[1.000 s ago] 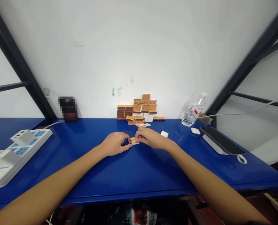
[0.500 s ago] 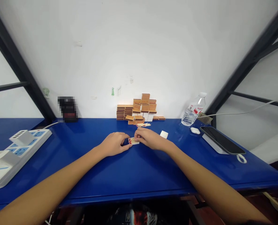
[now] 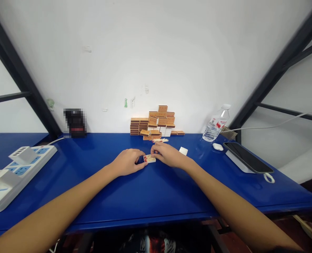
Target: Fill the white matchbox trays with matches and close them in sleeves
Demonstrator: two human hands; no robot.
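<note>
A small white matchbox tray (image 3: 150,159) with red-tipped matches in it lies on the blue table between my hands. My left hand (image 3: 128,161) grips its left end between thumb and fingers. At the tray's right end my right hand (image 3: 166,154) is closed, its fingertips pinched together over the matches; what they hold, if anything, is too small to make out. Just behind that hand lies a loose pile of matches (image 3: 160,140). Orange-brown matchboxes (image 3: 162,121) are stacked against the wall, some in a neat block (image 3: 139,125) to the left.
A white square piece (image 3: 183,151) lies right of my right hand. Farther right are a water bottle (image 3: 217,123), a white earphone case (image 3: 218,147) and a phone (image 3: 246,157) on a white box. A power strip (image 3: 26,170) with chargers occupies the left; a dark object (image 3: 77,123) stands behind it.
The whole view has shifted slightly. My right fingertips have moved a little off the tray, so more of the matches show. My left hand keeps its place at the tray.
</note>
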